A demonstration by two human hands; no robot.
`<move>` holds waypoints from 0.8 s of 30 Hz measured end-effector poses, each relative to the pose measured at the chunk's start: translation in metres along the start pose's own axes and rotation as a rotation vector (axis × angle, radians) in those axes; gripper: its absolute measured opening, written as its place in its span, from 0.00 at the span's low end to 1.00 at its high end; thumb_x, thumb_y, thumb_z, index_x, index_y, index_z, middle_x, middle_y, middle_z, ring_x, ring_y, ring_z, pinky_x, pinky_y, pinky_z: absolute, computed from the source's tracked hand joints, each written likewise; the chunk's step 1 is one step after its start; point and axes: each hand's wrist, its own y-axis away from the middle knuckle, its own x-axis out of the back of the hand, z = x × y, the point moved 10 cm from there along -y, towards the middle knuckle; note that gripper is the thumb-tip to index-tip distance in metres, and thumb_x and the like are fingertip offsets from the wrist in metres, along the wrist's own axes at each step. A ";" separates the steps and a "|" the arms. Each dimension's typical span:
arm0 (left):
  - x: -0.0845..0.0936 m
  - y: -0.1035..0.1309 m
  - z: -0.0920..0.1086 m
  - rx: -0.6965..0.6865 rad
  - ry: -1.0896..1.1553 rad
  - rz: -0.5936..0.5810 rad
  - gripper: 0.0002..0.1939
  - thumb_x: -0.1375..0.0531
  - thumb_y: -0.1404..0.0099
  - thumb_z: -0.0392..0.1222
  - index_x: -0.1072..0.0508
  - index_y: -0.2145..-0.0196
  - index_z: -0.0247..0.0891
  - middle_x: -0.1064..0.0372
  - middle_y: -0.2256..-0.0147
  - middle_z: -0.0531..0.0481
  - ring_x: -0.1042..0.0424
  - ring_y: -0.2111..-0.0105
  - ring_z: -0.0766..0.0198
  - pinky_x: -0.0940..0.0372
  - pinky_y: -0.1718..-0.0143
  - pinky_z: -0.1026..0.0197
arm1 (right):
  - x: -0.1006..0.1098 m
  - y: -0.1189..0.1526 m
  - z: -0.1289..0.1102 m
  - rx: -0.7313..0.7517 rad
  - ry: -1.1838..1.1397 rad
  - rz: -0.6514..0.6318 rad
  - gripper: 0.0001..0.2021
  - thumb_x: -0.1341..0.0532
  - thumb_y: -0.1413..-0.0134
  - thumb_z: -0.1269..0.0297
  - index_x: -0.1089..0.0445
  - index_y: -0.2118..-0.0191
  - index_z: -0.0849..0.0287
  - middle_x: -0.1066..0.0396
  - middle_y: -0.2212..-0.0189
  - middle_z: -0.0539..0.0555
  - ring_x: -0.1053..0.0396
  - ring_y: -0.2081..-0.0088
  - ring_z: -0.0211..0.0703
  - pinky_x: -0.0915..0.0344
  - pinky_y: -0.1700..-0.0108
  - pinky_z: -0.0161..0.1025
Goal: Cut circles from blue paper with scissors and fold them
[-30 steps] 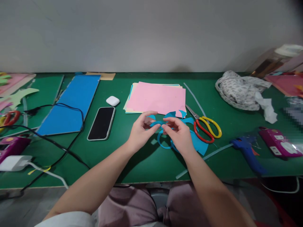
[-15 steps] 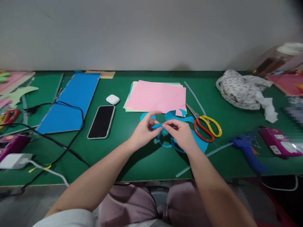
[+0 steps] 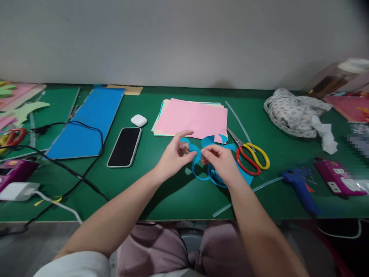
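Green table [image 3: 173, 204]: mid-frame, below a grey wall [image 3: 184, 42].
Blue paper strip [image 3: 195, 148], handling: light, even pinches should curve it without creasing.
Strip position: frame centre, between left hand [image 3: 173, 157] and right hand [image 3: 221, 163].
Left hand: thumb and fingers pinching the strip.
Right hand: fingertips bunched beside it; cannot tell whether gripping.

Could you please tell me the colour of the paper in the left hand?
The paper is blue, clearest in the head view.

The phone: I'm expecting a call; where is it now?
In the head view, on the left, the phone lies between the blue board and the left hand, below the white case.
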 end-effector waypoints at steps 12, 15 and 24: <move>-0.004 0.000 -0.002 0.002 -0.060 -0.036 0.28 0.37 0.42 0.36 0.40 0.45 0.40 0.38 0.75 0.59 0.34 0.77 0.72 0.37 0.74 0.68 | 0.003 0.000 0.004 -0.068 0.003 -0.075 0.05 0.33 0.55 0.61 0.24 0.71 0.57 0.27 0.77 0.48 0.31 0.74 0.37 0.32 0.68 0.36; -0.004 0.000 -0.005 -0.009 -0.108 -0.049 0.27 0.37 0.42 0.36 0.39 0.46 0.40 0.39 0.74 0.59 0.34 0.76 0.73 0.38 0.73 0.68 | 0.000 0.000 0.007 -0.068 0.015 -0.053 0.05 0.33 0.56 0.62 0.26 0.72 0.57 0.28 0.78 0.48 0.31 0.74 0.37 0.32 0.68 0.36; -0.001 0.001 -0.002 -0.097 -0.356 -0.040 0.25 0.40 0.41 0.35 0.37 0.46 0.39 0.40 0.74 0.57 0.35 0.73 0.71 0.40 0.71 0.68 | -0.002 -0.001 0.008 -0.012 0.205 -0.055 0.06 0.37 0.50 0.61 0.28 0.72 0.57 0.28 0.77 0.49 0.30 0.72 0.40 0.34 0.66 0.39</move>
